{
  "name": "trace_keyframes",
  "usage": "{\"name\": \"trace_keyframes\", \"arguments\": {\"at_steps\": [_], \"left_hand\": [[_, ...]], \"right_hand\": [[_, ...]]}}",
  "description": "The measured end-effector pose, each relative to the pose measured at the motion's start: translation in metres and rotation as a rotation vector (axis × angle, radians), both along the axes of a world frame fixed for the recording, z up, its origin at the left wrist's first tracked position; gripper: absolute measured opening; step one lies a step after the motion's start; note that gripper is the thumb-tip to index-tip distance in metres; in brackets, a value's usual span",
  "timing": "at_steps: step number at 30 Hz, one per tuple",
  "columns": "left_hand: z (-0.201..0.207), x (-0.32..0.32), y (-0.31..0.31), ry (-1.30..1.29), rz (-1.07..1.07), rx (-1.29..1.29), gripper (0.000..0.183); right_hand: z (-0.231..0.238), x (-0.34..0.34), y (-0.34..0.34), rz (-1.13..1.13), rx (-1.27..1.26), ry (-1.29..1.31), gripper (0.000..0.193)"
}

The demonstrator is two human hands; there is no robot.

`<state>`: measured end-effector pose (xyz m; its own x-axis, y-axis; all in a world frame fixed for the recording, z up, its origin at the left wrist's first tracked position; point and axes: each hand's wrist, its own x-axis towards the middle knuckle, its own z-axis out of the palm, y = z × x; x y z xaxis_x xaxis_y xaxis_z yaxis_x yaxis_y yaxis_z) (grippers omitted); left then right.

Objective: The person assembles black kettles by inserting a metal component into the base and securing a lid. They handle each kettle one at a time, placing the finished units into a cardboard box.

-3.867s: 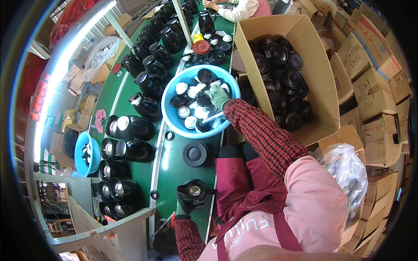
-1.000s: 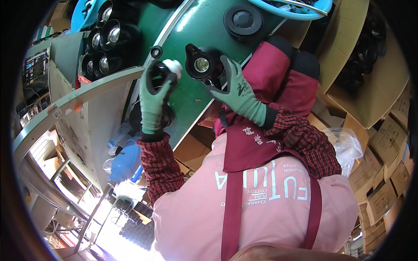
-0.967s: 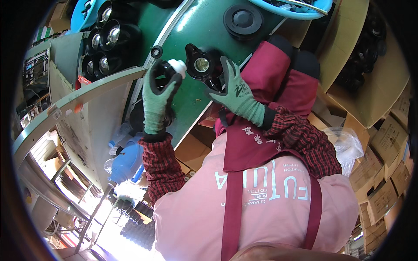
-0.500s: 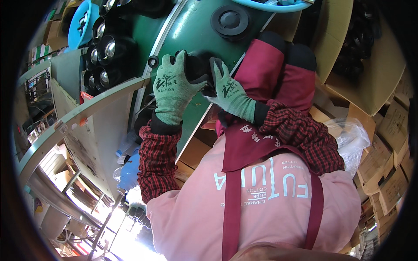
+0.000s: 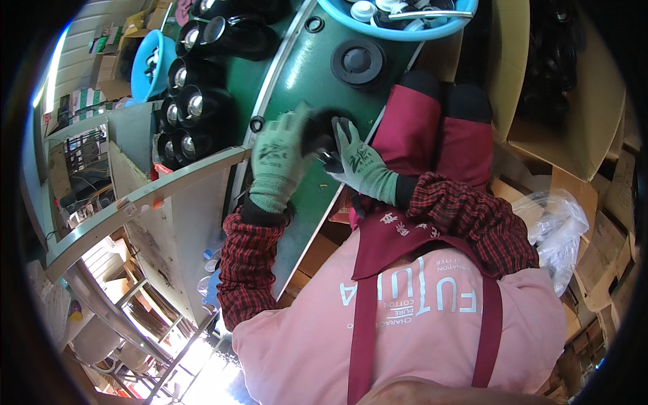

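My right hand (image 5: 361,160), in a green glove with dark fingertips, is closed on a dark round cup-like part (image 5: 325,127) above the green tabletop (image 5: 287,86). The part is blurred, so its exact kind does not show. My left hand (image 5: 278,154), gloved the same way, is beside its left side. Motion smears the left fingers, and whether they touch the part cannot be made out. A small black ring (image 5: 257,124) lies just left of my left hand. Farther back on the table rests a black disc-shaped lid (image 5: 358,62) with a raised centre.
Several black rounded housings (image 5: 196,104) with shiny centres crowd the left. A blue basin (image 5: 398,32) of white parts stands at the far edge, another blue basin (image 5: 150,66) far left. A second black ring (image 5: 314,25) lies farther back. An open cardboard box (image 5: 574,128) is at right.
The view has shifted, bringing more of the far basin and a second ring into sight. My left hand has moved and blurred; my right hand still holds the dark part.
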<state>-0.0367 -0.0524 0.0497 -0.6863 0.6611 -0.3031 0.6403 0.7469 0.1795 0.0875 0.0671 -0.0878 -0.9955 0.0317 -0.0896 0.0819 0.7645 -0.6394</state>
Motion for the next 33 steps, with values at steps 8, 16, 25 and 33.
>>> {"name": "trace_keyframes", "arguments": {"at_steps": [8, 16, 25, 33], "left_hand": [[0.016, -0.035, 0.016, 0.424, -0.012, -0.035, 0.050], [0.020, -0.021, -0.001, 0.128, -0.254, -0.049, 0.101], [-0.015, -0.023, -0.019, 0.126, -0.692, -0.006, 0.059], [-0.020, -0.009, -0.025, 0.113, -0.281, -0.174, 0.102]], "right_hand": [[-0.006, 0.002, 0.003, 0.002, -0.036, 0.069, 0.117], [-0.003, -0.006, 0.002, 0.034, 0.102, 0.051, 0.120], [-0.007, -0.027, 0.032, 0.217, -0.025, -0.116, 0.106], [-0.019, -0.028, 0.014, 0.148, -0.003, -0.226, 0.108]]}}
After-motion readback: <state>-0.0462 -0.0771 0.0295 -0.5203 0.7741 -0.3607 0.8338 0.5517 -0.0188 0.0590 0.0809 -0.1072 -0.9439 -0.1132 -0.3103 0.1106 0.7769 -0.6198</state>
